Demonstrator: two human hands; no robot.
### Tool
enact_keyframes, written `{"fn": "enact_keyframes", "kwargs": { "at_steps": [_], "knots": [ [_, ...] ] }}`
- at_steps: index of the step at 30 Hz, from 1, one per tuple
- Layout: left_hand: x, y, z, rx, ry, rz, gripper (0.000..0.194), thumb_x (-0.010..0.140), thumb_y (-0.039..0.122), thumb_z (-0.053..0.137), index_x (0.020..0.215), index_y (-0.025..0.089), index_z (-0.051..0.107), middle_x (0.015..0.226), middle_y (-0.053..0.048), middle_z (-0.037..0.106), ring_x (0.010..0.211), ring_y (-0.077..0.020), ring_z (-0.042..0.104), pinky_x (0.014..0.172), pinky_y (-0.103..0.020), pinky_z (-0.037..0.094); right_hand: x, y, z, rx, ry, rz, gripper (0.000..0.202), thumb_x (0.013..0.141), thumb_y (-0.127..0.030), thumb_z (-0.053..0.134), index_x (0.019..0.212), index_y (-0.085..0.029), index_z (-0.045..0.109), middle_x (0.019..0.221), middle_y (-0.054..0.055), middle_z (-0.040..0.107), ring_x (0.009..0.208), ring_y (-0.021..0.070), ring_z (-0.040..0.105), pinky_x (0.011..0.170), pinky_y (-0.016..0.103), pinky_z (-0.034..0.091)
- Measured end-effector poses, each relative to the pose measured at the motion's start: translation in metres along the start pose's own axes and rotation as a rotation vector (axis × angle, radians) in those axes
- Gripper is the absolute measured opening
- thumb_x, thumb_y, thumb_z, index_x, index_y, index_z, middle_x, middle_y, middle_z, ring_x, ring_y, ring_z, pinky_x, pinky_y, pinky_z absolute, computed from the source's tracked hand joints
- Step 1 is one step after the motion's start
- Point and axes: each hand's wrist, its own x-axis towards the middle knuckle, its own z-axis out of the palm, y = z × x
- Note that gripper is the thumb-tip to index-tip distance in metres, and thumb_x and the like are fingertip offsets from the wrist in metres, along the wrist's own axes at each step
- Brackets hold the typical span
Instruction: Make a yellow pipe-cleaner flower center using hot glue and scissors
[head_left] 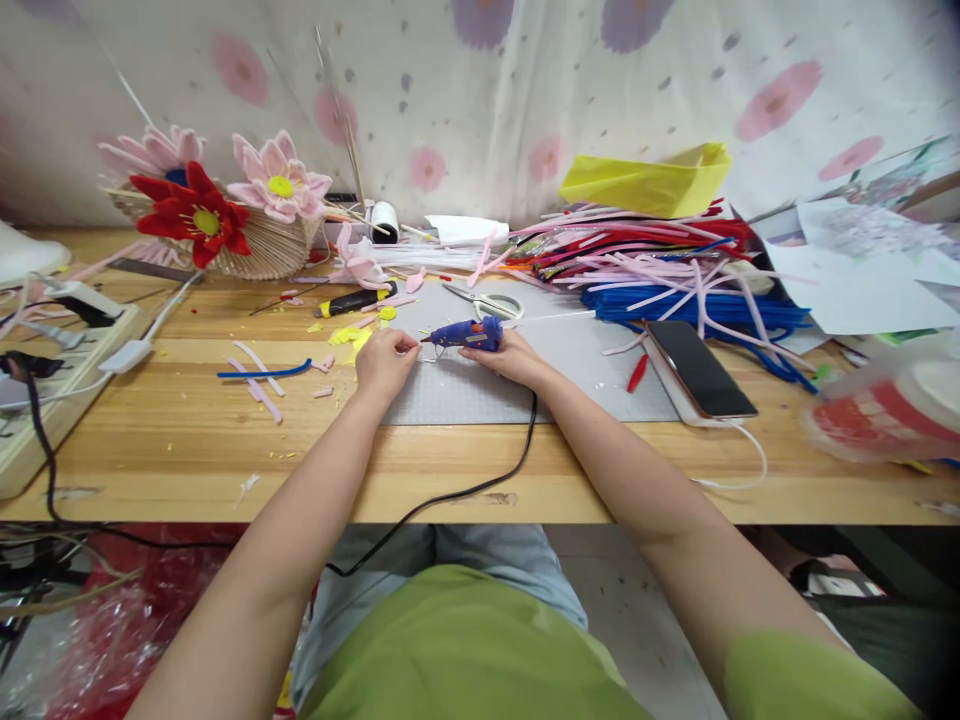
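My right hand (511,358) is closed around a blue hot glue gun (466,334), with a white glue stick (559,318) jutting from its back end. The gun's nozzle points left, at the fingertips of my left hand (386,365). Those fingers are pinched together, and what they hold is too small or hidden to make out. Both hands are over the grey cutting mat (600,385). Scissors (487,302) lie just behind the gun. Yellow scraps (351,338) and a yellow-black utility knife (356,301) are beyond my left hand.
Fluffy flowers, one a red flower (196,217), stand back left. Pipe cleaners (645,245) are heaped back right, near a phone (701,368) and a plastic cup (885,405). A power strip (67,400) sits left. The gun's black cord (465,492) drops over the front edge.
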Motion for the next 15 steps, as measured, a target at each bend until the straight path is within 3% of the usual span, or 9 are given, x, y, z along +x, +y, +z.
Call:
{"fn": "enact_keyframes", "kwargs": {
  "at_steps": [15],
  "knots": [
    [0.0005, -0.0009, 0.0000, 0.004, -0.011, 0.012, 0.009, 0.075, 0.026, 0.062, 0.068, 0.020, 0.064, 0.080, -0.003, 0.065, 0.079, -0.0177, 0.058, 0.073, -0.031, 0.042, -0.0009, -0.0009, -0.0011, -0.015, -0.009, -0.007, 0.036, 0.070, -0.047, 0.066, 0.088, -0.016, 0.067, 0.063, -0.002, 0.054, 0.061, 0.0105, 0.044, 0.061, 0.024, 0.037]
  ]
}}
